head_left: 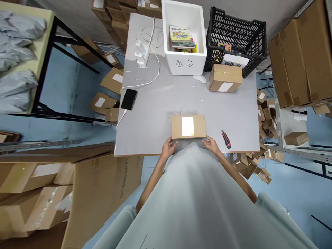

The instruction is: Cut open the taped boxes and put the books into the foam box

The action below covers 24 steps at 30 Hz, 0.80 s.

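A small brown cardboard box [199,127] with a white label [187,126] on its top lies at the near side of the grey table, in front of my body. My left hand [168,148] grips its near left corner, the fingertips at the box's edge and the thumb toward me. At the near right corner, my right hand [211,144] holds the box in the same way. The undersides of the fingers are partly hidden by the box. To the right of my right hand lies a red and black utility knife [226,139].
On the table [155,121] stand a white bin [185,64] with books, a black crate [237,31] and another carton [225,79]. A phone [129,99] on a cable and a power strip [143,55] lie left. Cartons fill a large box [103,193] at lower left.
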Motion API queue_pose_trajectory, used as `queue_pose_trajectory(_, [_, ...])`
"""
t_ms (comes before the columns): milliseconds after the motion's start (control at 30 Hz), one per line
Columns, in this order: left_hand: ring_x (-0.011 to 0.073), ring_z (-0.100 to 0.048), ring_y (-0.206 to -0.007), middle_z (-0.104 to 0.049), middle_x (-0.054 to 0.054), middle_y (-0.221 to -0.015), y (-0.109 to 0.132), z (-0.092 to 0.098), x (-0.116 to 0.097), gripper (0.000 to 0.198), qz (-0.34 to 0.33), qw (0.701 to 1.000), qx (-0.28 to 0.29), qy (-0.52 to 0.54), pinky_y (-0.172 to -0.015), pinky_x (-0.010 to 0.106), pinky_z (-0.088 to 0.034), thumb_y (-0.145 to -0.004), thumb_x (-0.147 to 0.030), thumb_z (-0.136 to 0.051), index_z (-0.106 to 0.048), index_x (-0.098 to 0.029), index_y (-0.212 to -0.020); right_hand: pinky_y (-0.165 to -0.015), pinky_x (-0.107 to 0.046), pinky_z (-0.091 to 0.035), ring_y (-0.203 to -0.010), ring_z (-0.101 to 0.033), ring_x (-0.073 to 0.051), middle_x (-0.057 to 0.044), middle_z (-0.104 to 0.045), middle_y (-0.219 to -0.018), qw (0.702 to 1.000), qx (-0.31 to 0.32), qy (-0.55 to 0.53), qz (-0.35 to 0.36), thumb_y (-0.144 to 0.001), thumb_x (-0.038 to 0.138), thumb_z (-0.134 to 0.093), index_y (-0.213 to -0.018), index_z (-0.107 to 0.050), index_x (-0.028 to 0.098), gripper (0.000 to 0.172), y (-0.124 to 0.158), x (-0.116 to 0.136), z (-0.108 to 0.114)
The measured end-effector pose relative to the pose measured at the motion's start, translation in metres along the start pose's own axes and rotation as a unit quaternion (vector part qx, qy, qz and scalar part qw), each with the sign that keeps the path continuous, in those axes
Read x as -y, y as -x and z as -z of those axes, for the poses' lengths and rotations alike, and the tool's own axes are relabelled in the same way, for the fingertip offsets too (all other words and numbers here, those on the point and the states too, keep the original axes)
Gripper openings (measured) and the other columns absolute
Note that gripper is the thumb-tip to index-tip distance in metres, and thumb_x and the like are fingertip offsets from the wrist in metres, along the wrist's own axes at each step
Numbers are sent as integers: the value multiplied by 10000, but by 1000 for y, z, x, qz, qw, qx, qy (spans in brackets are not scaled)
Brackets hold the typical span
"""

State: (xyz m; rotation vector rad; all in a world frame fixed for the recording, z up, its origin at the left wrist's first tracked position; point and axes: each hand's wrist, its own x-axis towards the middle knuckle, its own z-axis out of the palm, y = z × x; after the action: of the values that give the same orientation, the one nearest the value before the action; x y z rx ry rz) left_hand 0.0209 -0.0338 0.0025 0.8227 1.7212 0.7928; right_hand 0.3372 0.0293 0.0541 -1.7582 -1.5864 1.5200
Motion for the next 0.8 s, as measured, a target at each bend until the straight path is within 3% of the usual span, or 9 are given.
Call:
queue_pose_trajectory(167, [287, -693, -1257, -676, 114, -1204, 7, 8, -17, 572, -115, 993, -36, -19, -1109, 495, -626, -918, -555, -751, -759, -212, -1376, -986, -400, -632, -1104, -827, -321, -103, -866, -1141, 981, -66, 182, -24, -1041, 437, -645, -1183, -810, 261, 280, 16, 42, 23])
queue_pose_trajectory(333, [235, -702, -1086, -598, 71, -1081, -2, 5, -32, 540, -135, 990, -50, -13, -1042, 459, -655, -982, -546, -691, -760, -196, -1387, -978, -352, -591, -1115, -833, -307, -103, -874, -1155, 970, -83, 226, -29, -1060, 348, -633, -1252, -819, 258, 282, 8, 68, 38])
queue_pose_trajectory(533, [231, -700, -1089, -587, 75, -1107, -20, -2, -38, 525, -96, 994, -56, -20, -1054, 427, -637, -992, -480, -704, -739, -199, -1434, -1020, -397, -613, -1085, -834, -324, -110, -877, -1123, 981, -123, 149, -20, -1035, 372, -677, -1238, -853, 250, 296, -14, 48, 32])
queue_pose_trajectory(667, [239, -701, -1137, -603, 91, -1156, -32, -4, -45, 525, -93, 994, -58, -20, -1080, 427, -623, -1006, -483, -688, -731, -204, -1448, -1061, -436, -625, -1115, -820, -325, -132, -853, -1240, 988, -144, 64, -5, -1023, 486, -672, -1217, -857, 217, 380, -32, 31, 28])
queue_pose_trajectory(800, [256, -717, -1180, -668, 140, -1279, -38, -1, -48, 566, -71, 996, -53, -13, -1096, 435, -615, -993, -490, -710, -710, -184, -1469, -1091, -444, -620, -1116, -813, -313, -130, -854, -1227, 988, -144, 45, -10, -989, 565, -698, -1184, -854, 212, 433, -43, 19, 31])
